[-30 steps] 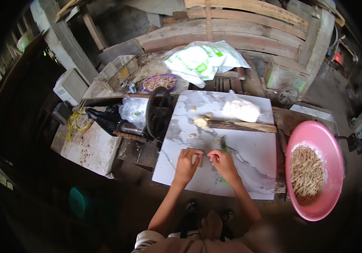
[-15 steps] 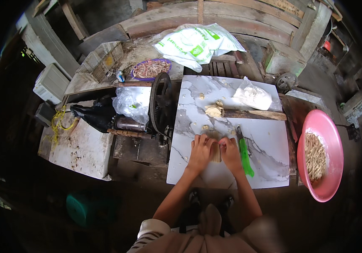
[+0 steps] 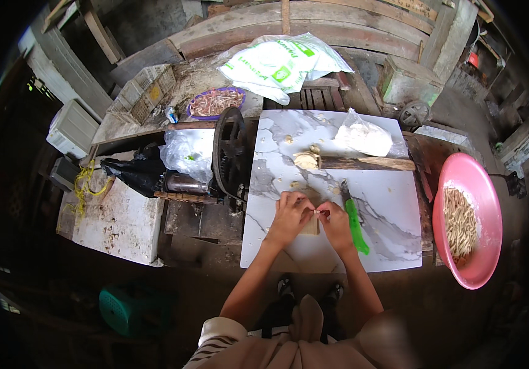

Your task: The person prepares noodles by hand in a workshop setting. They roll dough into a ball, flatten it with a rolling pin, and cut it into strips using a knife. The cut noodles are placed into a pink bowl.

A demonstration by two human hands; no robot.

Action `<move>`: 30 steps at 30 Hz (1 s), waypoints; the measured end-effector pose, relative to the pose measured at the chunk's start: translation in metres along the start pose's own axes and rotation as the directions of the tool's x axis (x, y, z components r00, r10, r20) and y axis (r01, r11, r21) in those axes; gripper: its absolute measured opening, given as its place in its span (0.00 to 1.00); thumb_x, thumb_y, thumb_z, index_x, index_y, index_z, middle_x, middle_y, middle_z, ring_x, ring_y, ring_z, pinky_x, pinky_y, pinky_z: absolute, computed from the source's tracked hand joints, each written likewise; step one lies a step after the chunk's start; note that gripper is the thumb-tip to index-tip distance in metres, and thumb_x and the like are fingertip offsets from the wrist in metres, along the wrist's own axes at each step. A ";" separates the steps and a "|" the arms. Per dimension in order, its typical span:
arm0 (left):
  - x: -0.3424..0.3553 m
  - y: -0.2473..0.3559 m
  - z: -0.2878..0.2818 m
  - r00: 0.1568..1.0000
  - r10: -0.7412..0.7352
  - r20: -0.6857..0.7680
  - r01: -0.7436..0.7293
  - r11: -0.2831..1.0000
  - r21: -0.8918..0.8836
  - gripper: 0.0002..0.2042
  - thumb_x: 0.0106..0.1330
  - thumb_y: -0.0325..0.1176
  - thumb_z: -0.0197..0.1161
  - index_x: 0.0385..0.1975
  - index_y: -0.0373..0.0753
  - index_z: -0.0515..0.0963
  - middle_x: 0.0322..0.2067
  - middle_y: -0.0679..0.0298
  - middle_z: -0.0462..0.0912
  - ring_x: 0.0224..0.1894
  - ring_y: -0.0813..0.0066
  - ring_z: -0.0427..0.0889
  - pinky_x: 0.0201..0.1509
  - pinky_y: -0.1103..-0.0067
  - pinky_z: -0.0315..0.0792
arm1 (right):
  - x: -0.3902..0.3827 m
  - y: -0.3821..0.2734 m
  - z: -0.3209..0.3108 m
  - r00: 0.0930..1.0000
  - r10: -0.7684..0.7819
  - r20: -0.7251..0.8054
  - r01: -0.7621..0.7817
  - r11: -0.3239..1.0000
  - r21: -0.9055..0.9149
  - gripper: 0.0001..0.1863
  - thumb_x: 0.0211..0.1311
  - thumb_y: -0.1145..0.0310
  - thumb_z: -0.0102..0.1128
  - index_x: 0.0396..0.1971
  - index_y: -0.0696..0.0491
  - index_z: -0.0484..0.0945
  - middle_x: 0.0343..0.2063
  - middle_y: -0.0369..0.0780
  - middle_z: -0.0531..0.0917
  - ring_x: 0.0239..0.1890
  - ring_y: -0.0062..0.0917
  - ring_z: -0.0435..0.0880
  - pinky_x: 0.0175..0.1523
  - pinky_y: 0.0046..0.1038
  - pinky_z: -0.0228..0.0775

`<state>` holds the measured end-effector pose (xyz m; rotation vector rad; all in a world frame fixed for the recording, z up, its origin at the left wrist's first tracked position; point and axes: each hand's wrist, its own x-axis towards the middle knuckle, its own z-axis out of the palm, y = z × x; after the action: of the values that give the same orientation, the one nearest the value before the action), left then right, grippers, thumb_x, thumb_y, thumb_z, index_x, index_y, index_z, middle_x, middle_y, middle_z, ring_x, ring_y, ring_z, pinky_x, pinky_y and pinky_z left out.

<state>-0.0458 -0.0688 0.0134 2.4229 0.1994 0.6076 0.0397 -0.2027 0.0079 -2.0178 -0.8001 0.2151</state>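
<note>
Over the marble-patterned board, my left hand and my right hand meet fingertip to fingertip. Between them they pinch a small pale dough piece. Under my hands lies a flat tan slab, partly covered by my fingers; its material is hard to tell. A green-handled knife rests just right of my right hand, blade pointing away from me. Farther back, a pale lump of dough touches the left end of a long wooden stick. Dough scraps are scattered around.
Behind the stick sits a clear bag of white powder. At right stands a pink basin holding many pale strips. A machine with a large dark wheel borders the board's left. Beyond are a purple-rimmed tray and a white-green sack.
My fingertips have drawn together, and the small pale piece now shows between them. The whole view has shifted slightly; the knife, stick and basin stay in place.
</note>
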 end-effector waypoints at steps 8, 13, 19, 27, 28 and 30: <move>-0.008 0.042 -0.009 0.999 0.027 -0.042 -0.029 0.999 -0.041 0.08 0.54 0.32 0.67 0.33 0.42 0.78 0.35 0.68 0.78 0.43 0.64 0.73 0.49 0.69 0.66 | -0.020 -0.015 -0.037 0.998 -0.061 -0.012 0.063 0.977 0.205 0.07 0.54 0.74 0.63 0.32 0.57 0.76 0.31 0.41 0.82 0.28 0.27 0.81 0.31 0.27 0.72; 0.026 0.130 0.005 0.996 0.012 -0.093 -0.040 0.953 -0.301 0.08 0.55 0.28 0.67 0.34 0.39 0.79 0.31 0.64 0.81 0.36 0.65 0.78 0.44 0.73 0.69 | -0.040 -0.037 -0.142 0.992 -0.044 -0.119 0.074 0.961 0.267 0.06 0.57 0.74 0.62 0.34 0.57 0.77 0.32 0.37 0.83 0.31 0.20 0.81 0.34 0.22 0.73; 0.092 0.271 0.074 0.965 0.260 -0.043 -0.246 0.833 -0.495 0.08 0.56 0.24 0.65 0.36 0.37 0.80 0.31 0.63 0.81 0.37 0.74 0.78 0.44 0.78 0.70 | -0.091 -0.009 -0.309 0.913 -0.006 -0.408 0.053 0.993 0.105 0.07 0.56 0.75 0.62 0.35 0.57 0.77 0.28 0.39 0.81 0.27 0.22 0.80 0.30 0.23 0.71; 0.144 0.394 0.223 0.765 0.499 0.407 -0.243 0.810 -0.534 0.08 0.56 0.31 0.68 0.31 0.37 0.77 0.29 0.62 0.81 0.34 0.75 0.81 0.41 0.79 0.73 | -0.159 0.095 -0.460 0.795 0.108 -0.597 -0.272 0.943 -0.192 0.07 0.54 0.73 0.64 0.29 0.58 0.74 0.25 0.44 0.81 0.26 0.34 0.82 0.30 0.34 0.72; 0.148 0.406 0.235 0.719 0.542 0.435 -0.320 0.814 -0.485 0.08 0.57 0.34 0.67 0.32 0.38 0.77 0.30 0.63 0.82 0.34 0.74 0.82 0.40 0.78 0.75 | -0.166 0.112 -0.470 0.802 0.119 -0.585 -0.325 0.909 -0.260 0.08 0.54 0.72 0.63 0.28 0.58 0.74 0.25 0.45 0.82 0.27 0.37 0.82 0.31 0.36 0.72; 0.157 0.414 0.265 0.655 0.563 0.504 -0.399 0.824 -0.402 0.08 0.57 0.34 0.66 0.33 0.39 0.78 0.30 0.63 0.83 0.35 0.73 0.82 0.41 0.77 0.76 | -0.167 0.136 -0.479 0.818 0.166 -0.551 -0.407 0.843 -0.350 0.08 0.54 0.70 0.62 0.28 0.58 0.75 0.26 0.46 0.82 0.29 0.42 0.82 0.34 0.40 0.73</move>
<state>0.2152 -0.4953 0.1396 2.2665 -0.7886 0.0219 0.1848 -0.6902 0.1382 -2.4849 -0.1966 -0.3585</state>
